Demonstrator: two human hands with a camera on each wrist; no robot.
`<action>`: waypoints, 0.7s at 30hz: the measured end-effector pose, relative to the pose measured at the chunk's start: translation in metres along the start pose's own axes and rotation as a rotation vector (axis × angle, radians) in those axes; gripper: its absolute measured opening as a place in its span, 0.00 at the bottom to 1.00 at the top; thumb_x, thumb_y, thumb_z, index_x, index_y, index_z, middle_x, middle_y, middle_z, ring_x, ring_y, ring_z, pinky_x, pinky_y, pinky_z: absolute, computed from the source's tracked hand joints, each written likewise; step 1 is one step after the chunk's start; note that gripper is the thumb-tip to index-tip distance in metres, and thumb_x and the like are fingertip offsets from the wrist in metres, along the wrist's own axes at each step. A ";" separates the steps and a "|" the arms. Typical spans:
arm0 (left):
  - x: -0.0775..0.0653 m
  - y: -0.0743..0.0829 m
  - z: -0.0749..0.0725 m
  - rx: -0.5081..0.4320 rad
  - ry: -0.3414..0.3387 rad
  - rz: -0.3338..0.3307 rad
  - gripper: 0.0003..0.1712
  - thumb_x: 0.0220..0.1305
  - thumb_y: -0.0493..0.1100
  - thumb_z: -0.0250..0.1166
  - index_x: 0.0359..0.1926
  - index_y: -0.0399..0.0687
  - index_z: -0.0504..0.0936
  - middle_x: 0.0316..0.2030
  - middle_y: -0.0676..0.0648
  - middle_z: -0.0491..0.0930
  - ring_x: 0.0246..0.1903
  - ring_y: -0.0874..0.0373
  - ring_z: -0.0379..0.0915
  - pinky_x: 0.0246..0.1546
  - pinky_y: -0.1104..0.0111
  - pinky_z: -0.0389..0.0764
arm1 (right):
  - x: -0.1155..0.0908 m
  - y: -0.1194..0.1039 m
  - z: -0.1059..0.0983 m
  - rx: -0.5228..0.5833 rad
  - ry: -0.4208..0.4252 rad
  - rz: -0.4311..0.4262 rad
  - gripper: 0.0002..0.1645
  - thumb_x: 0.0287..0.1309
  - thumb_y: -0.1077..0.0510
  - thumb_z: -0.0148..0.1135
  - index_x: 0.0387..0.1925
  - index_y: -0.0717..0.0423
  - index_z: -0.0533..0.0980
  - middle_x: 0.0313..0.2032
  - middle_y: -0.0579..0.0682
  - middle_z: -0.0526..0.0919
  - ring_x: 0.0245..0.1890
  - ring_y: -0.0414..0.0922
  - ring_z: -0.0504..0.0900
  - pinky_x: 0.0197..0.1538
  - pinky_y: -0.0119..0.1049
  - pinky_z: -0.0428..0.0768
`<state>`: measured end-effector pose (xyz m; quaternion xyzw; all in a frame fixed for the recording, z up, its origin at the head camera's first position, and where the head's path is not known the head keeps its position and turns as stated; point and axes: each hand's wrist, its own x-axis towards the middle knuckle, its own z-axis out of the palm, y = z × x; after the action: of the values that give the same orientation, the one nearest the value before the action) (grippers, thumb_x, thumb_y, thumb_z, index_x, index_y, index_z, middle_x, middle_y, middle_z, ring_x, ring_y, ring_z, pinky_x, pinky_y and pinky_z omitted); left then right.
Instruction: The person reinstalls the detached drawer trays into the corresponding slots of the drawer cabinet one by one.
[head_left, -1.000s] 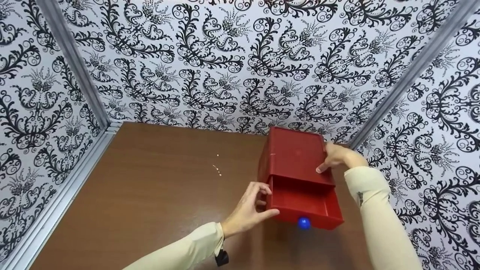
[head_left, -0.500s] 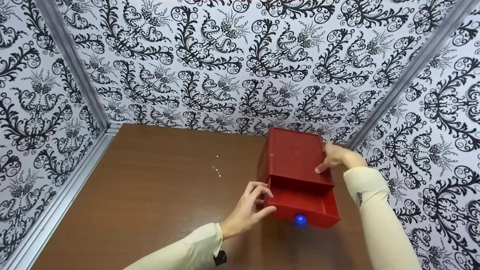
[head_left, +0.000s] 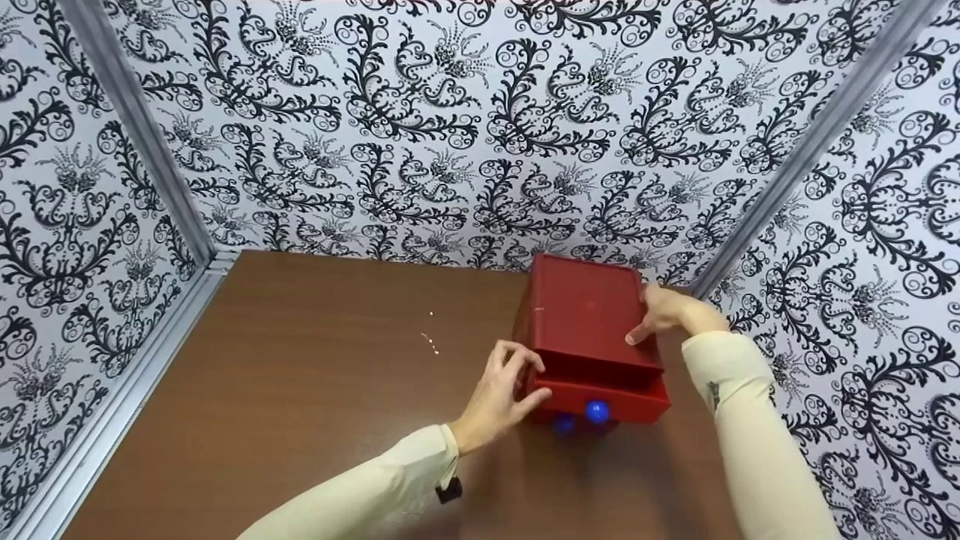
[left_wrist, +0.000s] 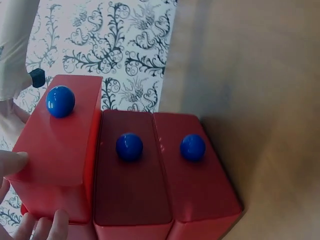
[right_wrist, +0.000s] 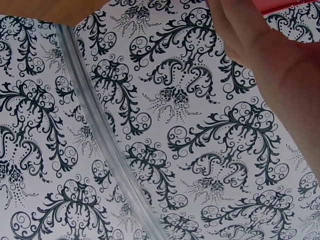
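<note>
A red drawer cabinet [head_left: 589,307] stands at the back right of the brown table. Its top drawer [head_left: 634,403], with a round blue knob [head_left: 597,411], juts partly out. My left hand [head_left: 491,394] holds this drawer at its left front corner, thumb on the front face and fingers bent along the side. My right hand [head_left: 670,311] grips the cabinet's right side, thumb on its top; those fingers are hidden behind the side. In the left wrist view, a middle drawer [left_wrist: 131,195] and a bottom drawer [left_wrist: 197,187], each with a blue knob, sit flush below the top one.
The brown table [head_left: 337,390] runs left of the cabinet, with small light specks [head_left: 430,343] on it. A patterned back wall [head_left: 420,135] rises close behind the cabinet. Metal rails [head_left: 795,157] line the corners, and a patterned side wall [head_left: 892,315] is on the right.
The top drawer has slid inward, pushed by my left hand, so its inside shows less and a lower blue knob comes into sight. My right hand keeps its hold on the cabinet.
</note>
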<state>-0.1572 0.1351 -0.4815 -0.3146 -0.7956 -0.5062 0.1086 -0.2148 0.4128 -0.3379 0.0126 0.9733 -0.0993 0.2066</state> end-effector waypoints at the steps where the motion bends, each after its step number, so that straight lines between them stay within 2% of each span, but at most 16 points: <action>1: 0.002 0.000 0.001 0.033 0.012 0.000 0.19 0.58 0.46 0.73 0.47 0.52 0.74 0.49 0.46 0.67 0.49 0.57 0.69 0.46 0.71 0.79 | 0.000 0.000 0.000 -0.001 0.003 -0.002 0.54 0.48 0.50 0.75 0.62 0.79 0.56 0.59 0.79 0.69 0.62 0.73 0.69 0.69 0.64 0.67; 4: 0.007 0.000 0.002 0.083 0.041 0.002 0.21 0.58 0.46 0.73 0.47 0.52 0.73 0.48 0.47 0.67 0.52 0.56 0.69 0.50 0.66 0.80 | 0.000 0.000 0.000 0.003 0.010 0.003 0.53 0.48 0.50 0.76 0.61 0.79 0.57 0.58 0.79 0.70 0.61 0.73 0.70 0.70 0.63 0.66; 13: 0.020 -0.004 0.003 0.078 0.048 -0.024 0.26 0.58 0.45 0.73 0.54 0.51 0.70 0.49 0.47 0.67 0.54 0.56 0.70 0.58 0.66 0.79 | 0.001 0.000 0.000 0.052 -0.011 0.006 0.53 0.49 0.53 0.75 0.64 0.77 0.54 0.60 0.77 0.70 0.62 0.71 0.70 0.71 0.63 0.66; 16: 0.024 -0.007 0.005 0.078 0.037 -0.023 0.26 0.59 0.45 0.72 0.55 0.53 0.72 0.50 0.46 0.68 0.55 0.55 0.70 0.60 0.65 0.77 | 0.000 -0.001 0.000 0.020 -0.003 -0.006 0.51 0.48 0.51 0.75 0.61 0.78 0.57 0.56 0.77 0.72 0.59 0.70 0.73 0.69 0.62 0.68; 21: 0.031 -0.012 0.007 0.068 0.041 0.002 0.22 0.60 0.43 0.71 0.53 0.52 0.75 0.49 0.45 0.69 0.53 0.53 0.69 0.60 0.62 0.75 | 0.000 0.000 0.000 0.021 0.006 -0.015 0.53 0.47 0.51 0.76 0.61 0.79 0.56 0.56 0.77 0.72 0.59 0.71 0.73 0.69 0.62 0.68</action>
<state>-0.1877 0.1504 -0.4781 -0.3013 -0.8096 -0.4851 0.1359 -0.2147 0.4124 -0.3379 0.0077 0.9728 -0.1111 0.2029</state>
